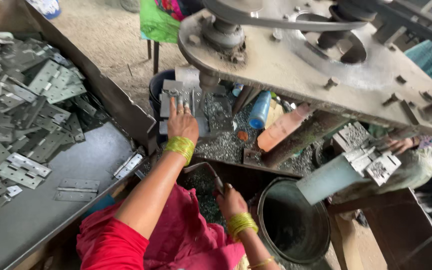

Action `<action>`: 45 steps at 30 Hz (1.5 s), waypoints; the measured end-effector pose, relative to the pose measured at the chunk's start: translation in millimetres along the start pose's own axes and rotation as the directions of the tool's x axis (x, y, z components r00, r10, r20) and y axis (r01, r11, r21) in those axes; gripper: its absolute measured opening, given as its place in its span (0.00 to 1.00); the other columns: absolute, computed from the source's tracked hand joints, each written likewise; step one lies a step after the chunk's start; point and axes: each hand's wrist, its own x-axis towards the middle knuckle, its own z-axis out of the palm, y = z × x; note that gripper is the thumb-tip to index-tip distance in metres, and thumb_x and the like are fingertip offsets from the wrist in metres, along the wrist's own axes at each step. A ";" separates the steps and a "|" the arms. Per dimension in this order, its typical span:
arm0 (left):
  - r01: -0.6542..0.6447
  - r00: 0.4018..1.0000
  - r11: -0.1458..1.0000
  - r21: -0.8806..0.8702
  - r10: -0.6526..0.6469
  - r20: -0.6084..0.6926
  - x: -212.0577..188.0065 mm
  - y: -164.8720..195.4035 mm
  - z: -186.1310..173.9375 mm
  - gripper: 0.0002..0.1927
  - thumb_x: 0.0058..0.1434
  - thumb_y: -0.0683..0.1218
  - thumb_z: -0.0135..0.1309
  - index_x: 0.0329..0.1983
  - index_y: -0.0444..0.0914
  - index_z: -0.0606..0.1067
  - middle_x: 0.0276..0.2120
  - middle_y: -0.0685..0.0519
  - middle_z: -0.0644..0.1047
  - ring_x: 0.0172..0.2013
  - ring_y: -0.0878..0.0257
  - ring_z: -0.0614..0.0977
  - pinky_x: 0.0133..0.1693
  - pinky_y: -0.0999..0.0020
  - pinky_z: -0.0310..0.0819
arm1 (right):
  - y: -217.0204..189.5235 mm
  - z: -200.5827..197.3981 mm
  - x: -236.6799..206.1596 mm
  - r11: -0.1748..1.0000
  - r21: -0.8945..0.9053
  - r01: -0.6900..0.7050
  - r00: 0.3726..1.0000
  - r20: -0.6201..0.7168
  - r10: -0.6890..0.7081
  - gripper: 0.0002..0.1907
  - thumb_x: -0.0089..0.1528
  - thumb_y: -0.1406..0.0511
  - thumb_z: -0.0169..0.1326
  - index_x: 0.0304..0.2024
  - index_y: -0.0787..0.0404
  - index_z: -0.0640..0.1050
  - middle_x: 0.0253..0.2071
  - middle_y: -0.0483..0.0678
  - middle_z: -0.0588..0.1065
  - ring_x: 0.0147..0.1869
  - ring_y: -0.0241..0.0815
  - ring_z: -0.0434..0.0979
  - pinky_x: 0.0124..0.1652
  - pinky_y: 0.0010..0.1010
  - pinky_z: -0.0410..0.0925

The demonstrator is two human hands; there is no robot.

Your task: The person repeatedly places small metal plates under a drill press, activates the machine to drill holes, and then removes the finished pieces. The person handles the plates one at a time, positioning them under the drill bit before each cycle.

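Note:
My left hand [181, 121] lies flat, fingers spread, on a grey metal hinge plate [172, 95] set on the bed of a drill press, just beside the drill spindle [209, 81]. My right hand [229, 200] is closed around the end of a bent metal lever handle [207, 170] low in front of the machine. Both wrists carry yellow-green bangles. Metal shavings [226, 145] cover the bed around the plate.
A heap of grey hinges [21, 115] fills a tray on the left, with loose ones [76, 189] on its dark sheet. A dark metal bucket [294, 225] stands below right. A blue bottle [259, 110] and an orange bottle [282, 128] lie behind. Another person's hand [401, 145] works at right.

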 end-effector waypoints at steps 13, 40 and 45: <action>0.056 0.998 0.990 -0.128 -0.059 -0.022 24.0 -0.8 12.4 0.23 0.66 0.45 0.41 0.63 0.34 0.73 0.72 0.46 0.60 0.74 0.46 0.52 0.70 0.42 0.26 | -16.7 -37.7 18.3 0.989 -0.133 0.061 0.995 0.087 -0.050 0.23 0.61 0.48 0.57 0.43 0.60 0.76 0.34 0.62 0.79 0.42 0.63 0.80 0.41 0.51 0.71; 0.089 0.995 0.982 -0.168 -0.080 0.058 27.3 -6.4 5.0 0.20 0.71 0.47 0.41 0.59 0.38 0.78 0.73 0.51 0.61 0.75 0.47 0.53 0.72 0.41 0.27 | 21.6 29.5 -6.7 0.999 0.017 -0.031 0.999 -0.003 0.032 0.18 0.59 0.53 0.57 0.43 0.58 0.77 0.36 0.59 0.81 0.45 0.62 0.81 0.42 0.52 0.71; 0.067 0.992 0.983 -0.172 -0.047 0.120 31.9 -2.9 2.1 0.21 0.70 0.49 0.39 0.60 0.39 0.76 0.74 0.52 0.58 0.75 0.47 0.51 0.71 0.44 0.27 | 13.2 16.3 -3.2 0.996 0.024 -0.085 0.996 0.027 0.084 0.19 0.60 0.53 0.56 0.46 0.58 0.75 0.37 0.61 0.80 0.46 0.64 0.80 0.44 0.52 0.71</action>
